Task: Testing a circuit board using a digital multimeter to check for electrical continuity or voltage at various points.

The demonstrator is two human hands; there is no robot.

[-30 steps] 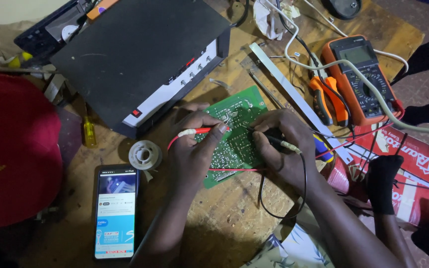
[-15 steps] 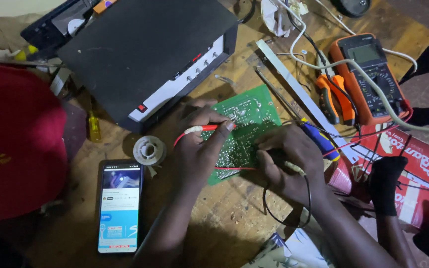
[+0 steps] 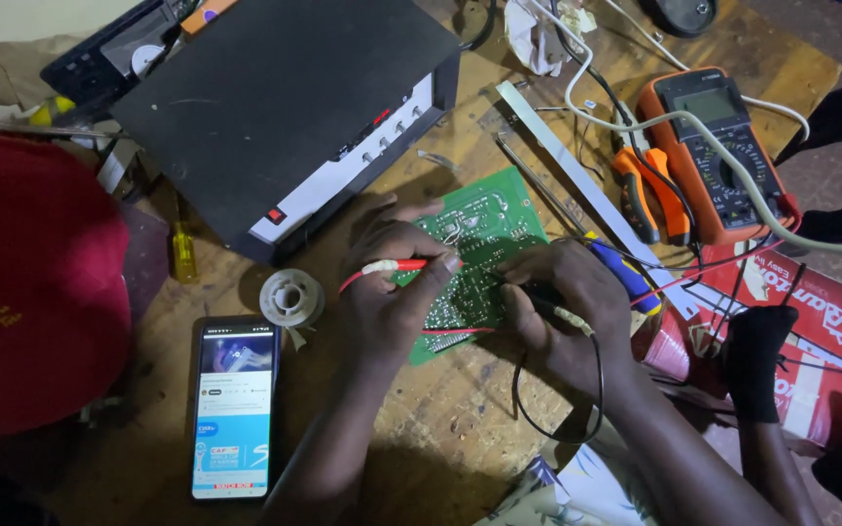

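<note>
A green circuit board [image 3: 484, 229] lies solder side up on the wooden table [image 3: 460, 429]. My left hand [image 3: 392, 282] rests on its left part and holds a red test probe [image 3: 397, 266] with its tip against the board. My right hand [image 3: 562, 307] lies on the board's right edge and grips a black test probe [image 3: 543, 300], whose black lead [image 3: 596, 375] loops toward me. An orange multimeter [image 3: 723, 156] sits at the far right.
A black box-shaped device [image 3: 285, 107] with a white front stands behind the board. A lit phone [image 3: 233, 404] and a white solder spool [image 3: 290, 297] lie at the left, beside a red cap [image 3: 36, 282]. Orange pliers [image 3: 645, 190], a metal strip [image 3: 577, 170], a blue-handled tool [image 3: 626, 273] and a red carton [image 3: 811, 331] crowd the right.
The camera view has shifted slightly, so everything sits a little lower right in the frame. Both hands stay on the board with the probes, the right one nudged a bit.
</note>
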